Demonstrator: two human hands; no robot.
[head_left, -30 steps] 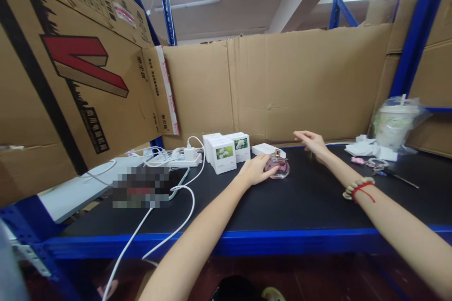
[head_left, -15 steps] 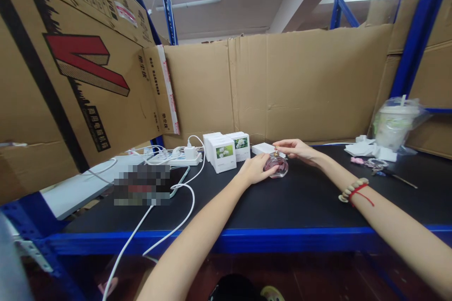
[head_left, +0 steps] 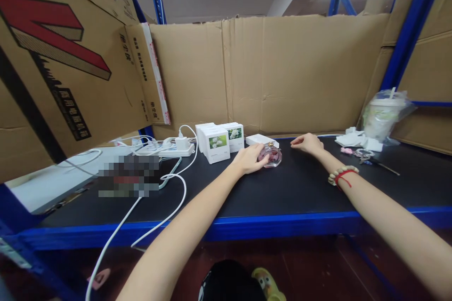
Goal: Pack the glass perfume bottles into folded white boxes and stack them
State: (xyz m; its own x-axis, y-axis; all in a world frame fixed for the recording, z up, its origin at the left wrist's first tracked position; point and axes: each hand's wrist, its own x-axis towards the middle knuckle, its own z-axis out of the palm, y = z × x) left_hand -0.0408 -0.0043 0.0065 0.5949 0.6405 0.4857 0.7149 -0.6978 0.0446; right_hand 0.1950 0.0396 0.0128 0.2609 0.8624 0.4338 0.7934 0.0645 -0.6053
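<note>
From left: power strip (head_left: 165,150) and white cables; two white flower-printed boxes (head_left: 219,138). Left hand (head_left: 249,159), grip closed around the side of a pink glass perfume bottle (head_left: 271,156) standing mid-tabletop (head_left: 303,188). Right hand (head_left: 308,143) rests just beside the bottle, fingers loosely curled, holding nothing. Far right: bagged drink cup (head_left: 381,115).
</note>
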